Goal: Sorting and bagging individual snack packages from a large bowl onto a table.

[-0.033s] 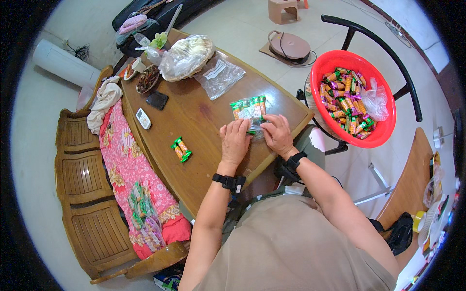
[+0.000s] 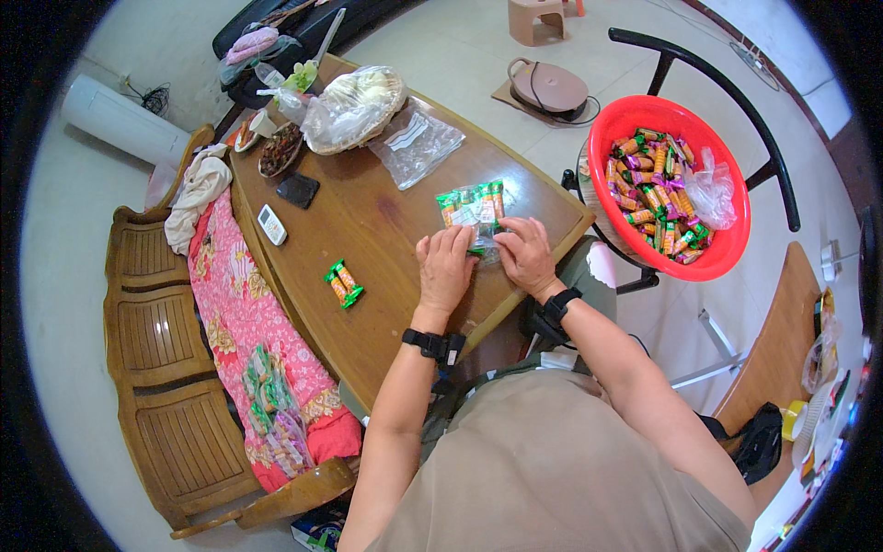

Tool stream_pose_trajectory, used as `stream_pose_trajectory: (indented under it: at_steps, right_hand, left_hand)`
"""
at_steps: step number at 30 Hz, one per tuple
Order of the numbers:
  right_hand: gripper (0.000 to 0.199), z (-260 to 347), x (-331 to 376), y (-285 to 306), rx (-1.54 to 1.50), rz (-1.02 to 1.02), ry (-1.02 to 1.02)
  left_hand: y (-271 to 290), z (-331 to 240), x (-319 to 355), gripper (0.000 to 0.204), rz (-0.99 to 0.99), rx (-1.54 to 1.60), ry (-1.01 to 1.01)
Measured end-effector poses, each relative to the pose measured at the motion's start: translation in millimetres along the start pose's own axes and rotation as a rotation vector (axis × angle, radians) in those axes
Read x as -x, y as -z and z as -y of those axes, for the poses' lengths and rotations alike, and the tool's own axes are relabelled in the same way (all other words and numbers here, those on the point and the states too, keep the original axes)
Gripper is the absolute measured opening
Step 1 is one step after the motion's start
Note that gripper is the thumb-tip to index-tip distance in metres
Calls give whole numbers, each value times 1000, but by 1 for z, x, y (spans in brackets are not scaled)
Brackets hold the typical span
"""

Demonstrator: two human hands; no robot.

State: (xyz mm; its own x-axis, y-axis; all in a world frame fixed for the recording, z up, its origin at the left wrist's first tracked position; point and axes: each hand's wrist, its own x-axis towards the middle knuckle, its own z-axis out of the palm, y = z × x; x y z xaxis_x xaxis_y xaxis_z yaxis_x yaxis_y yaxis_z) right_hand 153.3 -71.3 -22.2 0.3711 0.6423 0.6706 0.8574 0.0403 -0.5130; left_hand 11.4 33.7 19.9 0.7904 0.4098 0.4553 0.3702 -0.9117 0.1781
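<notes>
Bright, even daylight, soft and diffuse. Shadows weak; faint one under hands on wooden table (image 2: 368,230). Mild sheen on table top and on clear plastic bag (image 2: 418,143). Pale floor (image 2: 460,46) near top almost overexposed. Centre sharp. Strong fisheye bending toward rim, black circular vignette at corners, edge detail squeezed and slightly soft.

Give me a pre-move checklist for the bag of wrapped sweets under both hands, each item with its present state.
1. Both hands on the clear bag: left hand and right hand rest at its near end: ok.
2. Bag lies fully on the wooden table: ok.
3. Bag's near end closed: hidden by the fingers: cannot tell.
4. Red basin of sweets stands at the person's right: ok.
5. Loose green and orange sweets lie apart from the bag: ok.
</notes>
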Motion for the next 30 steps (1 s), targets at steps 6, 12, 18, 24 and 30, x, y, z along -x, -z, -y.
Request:
stream_pose_trajectory:
  at_steps: [6,12,18,24,30]
  right_hand:
    - [19,-1,1,-2,-9,14,-5]
    - [20,-4,4,-4,-9,9,2]
    - [21,-2,2,-3,-12,11,-4]
    - [21,-2,2,-3,-12,7,-8]
    - [20,-2,3,-4,-15,20,-18]
  left_hand:
    - [-6,6,-5,42,-50,25,-11]
    - [-9,7,-17,36,-42,136,49]
    - [-17,9,-23,40,-61,166,98]
    - [-19,8,-25,35,-40,106,188]
    - [-22,10,-25,25,-36,104,204]
